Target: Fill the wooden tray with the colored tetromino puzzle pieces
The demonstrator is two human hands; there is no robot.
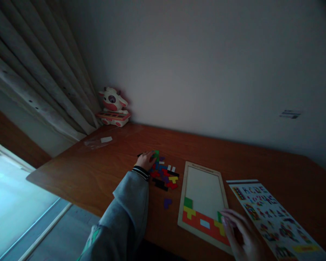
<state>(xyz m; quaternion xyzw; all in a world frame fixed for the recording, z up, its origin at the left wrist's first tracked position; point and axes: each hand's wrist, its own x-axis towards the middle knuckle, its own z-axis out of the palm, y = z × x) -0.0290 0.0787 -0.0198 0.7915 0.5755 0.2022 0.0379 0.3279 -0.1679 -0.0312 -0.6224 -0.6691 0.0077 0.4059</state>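
My left hand (145, 160) reaches into a loose pile of coloured puzzle pieces, its fingers curled at the edge of a green puzzle piece (157, 155). My right hand (241, 233) is at the right side of a wooden puzzle board (181, 203), fingertips closed at another green puzzle piece (220, 216), which they partly hide. Along the board's near end lie red pieces (195, 220), yellow pieces (189, 212) and a green piece (188, 202) at the left. A light square gap (205, 224) shows between the red ones. Dim light blurs the fingers.
Several black, red and yellow pieces (173, 179) lie left of the board, with a purple piece (167, 203) nearer me. A printed picture sheet (271, 214) lies at the right. A cow-shaped toy keyboard (114, 108) and clear plastic wrapping (96, 142) are at the back left.
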